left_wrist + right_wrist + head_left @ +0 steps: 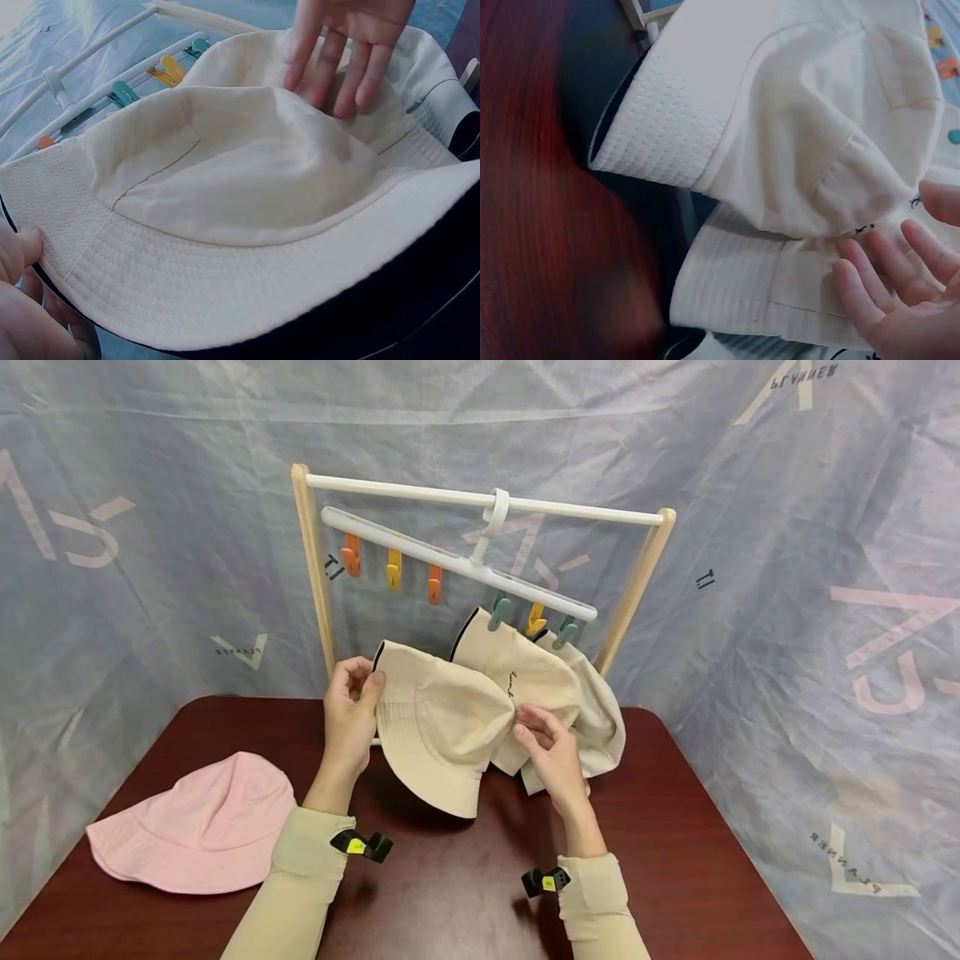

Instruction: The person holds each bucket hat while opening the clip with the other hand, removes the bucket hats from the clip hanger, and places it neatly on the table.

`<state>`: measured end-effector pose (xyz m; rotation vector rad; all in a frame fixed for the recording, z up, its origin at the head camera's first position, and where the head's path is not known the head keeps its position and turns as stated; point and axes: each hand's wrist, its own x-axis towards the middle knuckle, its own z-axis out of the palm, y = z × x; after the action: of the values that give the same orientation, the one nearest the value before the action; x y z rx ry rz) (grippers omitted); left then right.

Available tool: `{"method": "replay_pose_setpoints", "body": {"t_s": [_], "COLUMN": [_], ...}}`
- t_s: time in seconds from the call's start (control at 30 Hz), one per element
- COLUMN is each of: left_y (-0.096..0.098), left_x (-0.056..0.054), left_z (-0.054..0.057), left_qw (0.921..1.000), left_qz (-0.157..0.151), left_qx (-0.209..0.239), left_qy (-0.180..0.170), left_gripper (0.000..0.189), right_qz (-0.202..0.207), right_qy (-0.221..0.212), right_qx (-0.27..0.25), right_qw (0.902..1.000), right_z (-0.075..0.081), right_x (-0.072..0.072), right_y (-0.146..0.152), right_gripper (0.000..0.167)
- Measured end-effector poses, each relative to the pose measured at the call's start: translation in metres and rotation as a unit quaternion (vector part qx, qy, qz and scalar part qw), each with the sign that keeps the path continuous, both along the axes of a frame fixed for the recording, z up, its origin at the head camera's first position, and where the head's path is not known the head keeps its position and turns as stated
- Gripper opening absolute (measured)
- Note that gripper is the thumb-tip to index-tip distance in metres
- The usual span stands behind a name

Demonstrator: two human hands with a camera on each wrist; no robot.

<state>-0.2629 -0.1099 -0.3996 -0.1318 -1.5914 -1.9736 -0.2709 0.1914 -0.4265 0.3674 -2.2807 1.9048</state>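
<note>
My left hand [350, 714] pinches the brim edge of a cream bucket hat [450, 710] with a dark lining, thumb on the outer face. That hat is held up in front of the rack, crown to the right. My right hand [552, 752] is by its crown, fingers loosely extended and apart in the right wrist view; whether they touch the cloth I cannot tell. Behind it a second cream hat [551, 672] with dark stitched lettering hangs from a green clip [499, 610]. A paler hat [600, 718] hangs at the far right from another green clip [566, 632].
A white clip hanger [405, 545] hooks over the rack's white bar [405, 488] and slopes down to the right. Orange clips [351, 555] and a yellow clip [393, 569] on its left hold nothing. A pink bucket hat [217, 827] lies on the dark red table [450, 893], at left.
</note>
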Motion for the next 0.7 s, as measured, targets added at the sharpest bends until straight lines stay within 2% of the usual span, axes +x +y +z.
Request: {"method": "replay_pose_setpoints", "body": {"t_s": [0.2, 0.7], "left_y": [-0.001, 0.0], "left_x": [0.002, 0.004], "left_z": [0.002, 0.005], "left_qw": [1.0, 1.0], "left_qz": [0.001, 0.008], "left_qx": [0.003, 0.0], "left_qy": [-0.001, 0.003], "left_gripper": [0.015, 0.011], "right_qz": [0.014, -0.006], "right_qy": [-0.006, -0.055], "right_qx": [0.004, 0.032], "right_qw": [0.9999, 0.9979], "right_z": [-0.006, -0.019], "right_x": [-0.002, -0.005], "right_y": [-0.001, -0.008], "right_gripper": [0.043, 0.042]}}
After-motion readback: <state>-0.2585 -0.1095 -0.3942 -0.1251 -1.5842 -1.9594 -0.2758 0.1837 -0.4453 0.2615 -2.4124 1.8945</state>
